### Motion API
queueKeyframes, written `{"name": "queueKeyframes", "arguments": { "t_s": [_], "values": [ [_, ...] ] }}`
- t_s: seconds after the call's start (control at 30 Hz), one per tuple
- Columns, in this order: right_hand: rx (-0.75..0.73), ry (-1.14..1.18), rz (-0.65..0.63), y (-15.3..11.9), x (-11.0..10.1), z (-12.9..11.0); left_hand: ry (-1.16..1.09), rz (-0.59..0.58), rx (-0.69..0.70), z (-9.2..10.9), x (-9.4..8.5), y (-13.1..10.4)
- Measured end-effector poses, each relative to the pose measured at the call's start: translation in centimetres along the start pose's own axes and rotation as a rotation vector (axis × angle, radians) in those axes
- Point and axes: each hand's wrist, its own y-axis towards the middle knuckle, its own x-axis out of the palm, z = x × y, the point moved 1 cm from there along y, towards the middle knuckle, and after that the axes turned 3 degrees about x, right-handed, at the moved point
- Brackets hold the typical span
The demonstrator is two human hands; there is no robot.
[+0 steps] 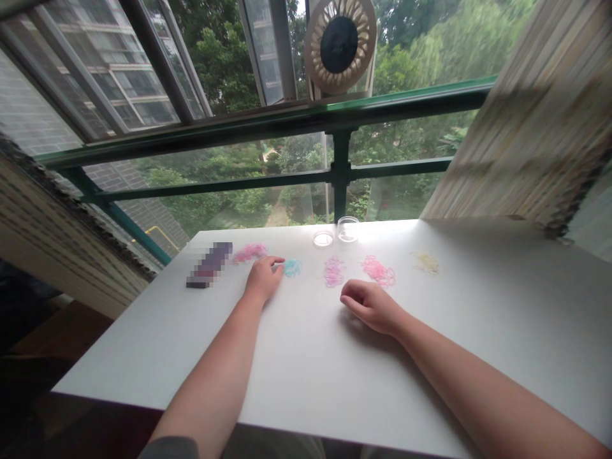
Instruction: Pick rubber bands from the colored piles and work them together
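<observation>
My left hand (264,278) rests at the left edge of a small pile of light-blue elastic bands (292,267). Its thumb and forefinger are apart, with nothing visible between them. To the right, my right hand (369,306) lies on the white table with its fingers curled in; whether anything is inside is hidden. Just beyond that hand are a lilac pile of bands (333,271) and a bright pink pile (378,271). Another pink pile (251,252) sits behind my left hand, and a pale yellow pile (427,262) lies farther right.
Near the table's (296,357) far edge stand a clear round container (348,230) and a shallow clear round lid (323,239). A dark pixelated oblong (209,265) lies at the left. Behind are a green railing (287,117), a round fan (340,46) and curtains (516,121).
</observation>
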Motion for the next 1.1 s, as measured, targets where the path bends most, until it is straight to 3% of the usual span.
{"name": "queueKeyframes", "arguments": {
  "t_s": [0.47, 0.8, 1.1],
  "values": [
    [0.012, 0.012, -0.007, 0.0, -0.1, -0.2, 0.04, 0.003, -0.121, -0.8, -0.9, 0.2],
    [0.005, -0.001, -0.024, -0.1, 0.1, -0.1, 0.091, 0.109, -0.382, -6.4, -5.0, -1.4],
    [0.003, -0.018, -0.024, 0.0, 0.1, -0.1, 0.124, 0.104, -0.387, -7.4, -4.1, -1.2]
  ]
}}
